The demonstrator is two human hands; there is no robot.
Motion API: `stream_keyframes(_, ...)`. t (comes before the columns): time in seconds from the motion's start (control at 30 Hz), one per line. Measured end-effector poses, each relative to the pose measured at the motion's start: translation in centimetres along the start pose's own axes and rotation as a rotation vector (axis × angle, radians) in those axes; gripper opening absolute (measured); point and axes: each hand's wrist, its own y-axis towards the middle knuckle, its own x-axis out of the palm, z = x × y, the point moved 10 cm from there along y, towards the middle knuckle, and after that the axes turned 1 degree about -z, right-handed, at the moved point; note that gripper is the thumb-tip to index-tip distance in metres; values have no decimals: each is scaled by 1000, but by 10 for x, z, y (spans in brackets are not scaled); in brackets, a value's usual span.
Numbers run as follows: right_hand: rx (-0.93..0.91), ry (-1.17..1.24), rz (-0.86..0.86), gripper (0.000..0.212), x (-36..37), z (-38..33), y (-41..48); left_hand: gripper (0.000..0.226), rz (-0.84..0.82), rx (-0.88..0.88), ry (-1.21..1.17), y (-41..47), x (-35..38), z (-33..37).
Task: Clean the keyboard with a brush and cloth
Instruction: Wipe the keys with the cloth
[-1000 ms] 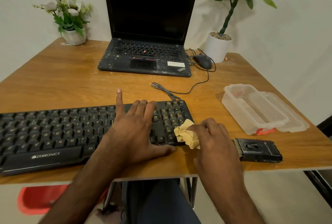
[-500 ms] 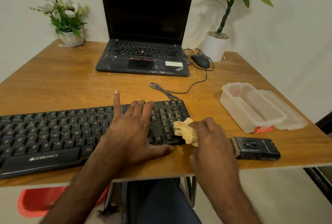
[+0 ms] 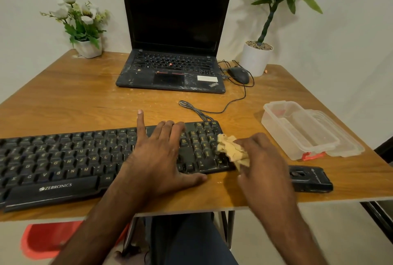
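Cloth (image 3: 230, 148) is bunched in the right hand (image 3: 261, 162), fingers curled round it, and is pressed on the numpad end of the keyboard (image 3: 63, 158), at its right edge. Keys just left of the numpad are covered by the left hand (image 3: 157, 158), laid flat with fingers straight and the thumb down on the table (image 3: 85, 99) by the front edge. Nothing is gripped there; the board is only pinned down. The keyboard is set along the near edge of the table. The brush (image 3: 310, 178) is lying on the table just right of the right hand, untouched and partly hidden by the wrist.

Handling, as judged: the cloth is soft and light and crumples freely, so it is best held as a wad in the fingertips, with a fold pushed out for the gaps between keys. The keyboard is judged to be light, stiff plastic, likely to slide on smooth wood when wiped sideways, hence the flat palm hold. Keycaps could be popped if snagged hard. The brush is judged rigid and light and is best taken by the black body. Its bristle end is hidden, so orientation cannot be told.
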Motion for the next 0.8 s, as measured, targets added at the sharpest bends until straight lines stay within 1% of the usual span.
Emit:
stream_keyframes(0.07,-29,-27,-43,57,9,-19,-3,121,12,7,5,1,-1,1)
stream_keyframes(0.13,-61,2,-87,55,19,-40,-7,123,41,15,0,0,-3,2)
stream_keyframes(0.23,-224,22,-154,51,31,-75,-14,127,60,29,-75,-2,-5,1)
stream_keyframes(0.27,-230,22,-159,52,30,-74,-12,128,57,26,-78,-2,-5,1)
stream_keyframes(0.33,-131,-14,-110,51,18,-50,1,124,47,14,-42,-2,-4,0)
stream_keyframes(0.4,-25,-87,-38,46,4,-19,13,121,35,15,-19,-1,-2,1)
stream_keyframes(0.43,-4,-103,-30,45,2,-9,16,121,29,16,-20,0,-2,1)
stream_keyframes(0.5,8,-45,-27,49,1,-1,15,123,20,18,-16,1,-2,1)
stream_keyframes(0.57,22,13,51,53,-7,3,13,124,22,19,-6,2,-1,1)
stream_keyframes(0.63,-22,4,83,54,-10,-7,11,125,24,14,-3,1,0,0)
stream_keyframes(0.73,-174,-41,-52,57,10,-38,5,123,30,13,3,1,0,0)
stream_keyframes(0.8,-233,-102,-123,58,19,-49,5,121,44,11,-4,2,-2,0)
